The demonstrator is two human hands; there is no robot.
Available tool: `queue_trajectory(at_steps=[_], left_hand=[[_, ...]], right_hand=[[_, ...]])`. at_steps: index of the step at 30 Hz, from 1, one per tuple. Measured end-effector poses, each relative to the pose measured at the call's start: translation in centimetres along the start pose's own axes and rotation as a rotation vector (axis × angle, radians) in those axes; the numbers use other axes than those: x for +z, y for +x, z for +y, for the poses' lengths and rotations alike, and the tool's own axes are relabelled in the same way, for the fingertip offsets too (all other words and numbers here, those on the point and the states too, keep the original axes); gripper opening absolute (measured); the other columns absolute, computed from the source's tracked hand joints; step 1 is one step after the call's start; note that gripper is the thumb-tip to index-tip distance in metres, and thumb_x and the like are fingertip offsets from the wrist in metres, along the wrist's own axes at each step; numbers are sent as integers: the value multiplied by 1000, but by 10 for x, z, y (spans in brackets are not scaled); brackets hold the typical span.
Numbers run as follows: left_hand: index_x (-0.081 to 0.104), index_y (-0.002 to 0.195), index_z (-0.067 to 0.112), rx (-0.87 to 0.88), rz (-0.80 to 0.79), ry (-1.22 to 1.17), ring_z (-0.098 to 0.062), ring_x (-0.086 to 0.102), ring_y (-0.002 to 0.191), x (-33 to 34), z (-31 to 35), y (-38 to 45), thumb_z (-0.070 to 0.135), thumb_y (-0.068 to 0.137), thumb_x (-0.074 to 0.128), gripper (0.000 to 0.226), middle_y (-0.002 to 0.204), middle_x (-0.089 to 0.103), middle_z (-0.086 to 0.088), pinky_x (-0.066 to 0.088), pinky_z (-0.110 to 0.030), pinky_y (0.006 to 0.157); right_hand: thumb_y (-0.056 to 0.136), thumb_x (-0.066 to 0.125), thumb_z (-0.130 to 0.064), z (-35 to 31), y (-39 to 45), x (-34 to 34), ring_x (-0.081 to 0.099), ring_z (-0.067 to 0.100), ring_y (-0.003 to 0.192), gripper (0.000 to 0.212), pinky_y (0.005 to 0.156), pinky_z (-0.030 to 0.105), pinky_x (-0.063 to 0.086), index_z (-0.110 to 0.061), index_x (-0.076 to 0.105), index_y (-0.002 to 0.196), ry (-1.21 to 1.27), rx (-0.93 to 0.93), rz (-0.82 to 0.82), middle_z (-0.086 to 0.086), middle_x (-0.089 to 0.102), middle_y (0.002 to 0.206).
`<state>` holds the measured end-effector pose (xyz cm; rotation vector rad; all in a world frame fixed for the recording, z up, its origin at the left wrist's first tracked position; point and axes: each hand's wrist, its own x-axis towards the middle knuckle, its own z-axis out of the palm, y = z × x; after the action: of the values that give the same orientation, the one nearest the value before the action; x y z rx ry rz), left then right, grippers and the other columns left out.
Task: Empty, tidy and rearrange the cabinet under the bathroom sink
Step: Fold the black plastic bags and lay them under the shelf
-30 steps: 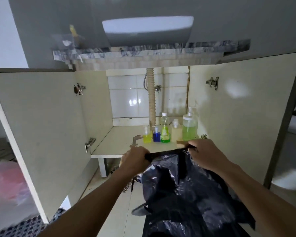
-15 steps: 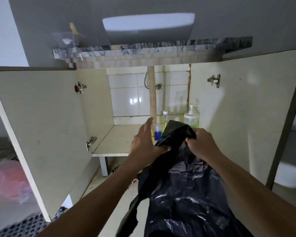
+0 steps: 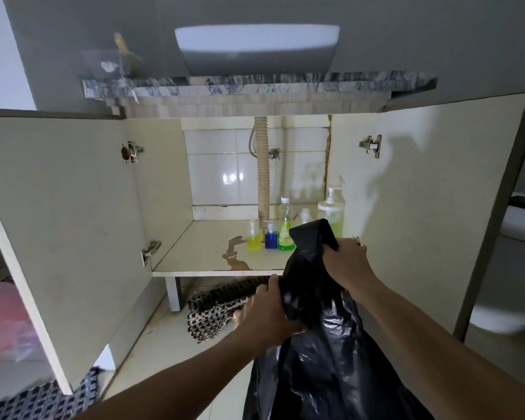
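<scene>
Right hand [image 3: 344,262] is gripping the black bag [image 3: 325,353] at its top; left hand [image 3: 267,313] is clutching it at eight o'clock, apparently bunching it for storage beside the bottles [image 3: 282,234].

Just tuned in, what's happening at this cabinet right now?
A person is holding a black plastic bag with both hands in front of the open cabinet under the sink. The right hand grips the bag's bunched top, and the left hand grips it lower down. On the cabinet shelf, a few bottles stand at the back right: a yellow one, a blue one, a green one and a pump dispenser. A checkered mat lies on the floor below.
</scene>
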<state>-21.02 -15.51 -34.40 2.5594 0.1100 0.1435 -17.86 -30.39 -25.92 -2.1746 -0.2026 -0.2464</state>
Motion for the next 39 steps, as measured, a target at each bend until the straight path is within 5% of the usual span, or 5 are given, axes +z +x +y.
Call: queue_trajectory(at_steps=[15,20,26,34,39], left_hand=[[66,97,22,64,256,155,-27,64,89,-36,-27,15,22,90,48,20,99,65,-1,50,-35,74],[60,94,16,185,286,287,-28,63,87,-42,-21,16,18,89,42,19,98,63,-1,48,-35,70],[63,95,16,261,299,387,-26,62,86,-47,-12,13,26,92,41,24,98,62,-1,48,-36,73],[63,91,21,278,294,356,-23,62,87,-52,-19,11,26,90,44,20,99,64,4,51,-37,77],[65,89,23,305,286,292,-22,62,89,-59,-24,6,26,88,48,17,97,66,4,51,-38,79]], right_hand=[[92,49,-16,83,35,-31,46,22,57,35,58,29,33,-12,48,57,62,218,5,10,49,59],[88,50,-9,76,34,-36,54,29,89,9,75,30,37,-5,49,96,-177,241,-10,12,49,90],[82,57,-4,11,-2,-27,37,17,131,67,107,25,25,-9,31,144,-173,-290,106,8,37,147],[76,73,-25,42,-23,52,46,17,124,95,100,25,42,-17,13,149,-293,-251,-495,3,40,140],[83,65,-23,71,-3,62,66,23,90,36,75,30,51,-12,56,116,-357,-130,-617,5,67,99]])
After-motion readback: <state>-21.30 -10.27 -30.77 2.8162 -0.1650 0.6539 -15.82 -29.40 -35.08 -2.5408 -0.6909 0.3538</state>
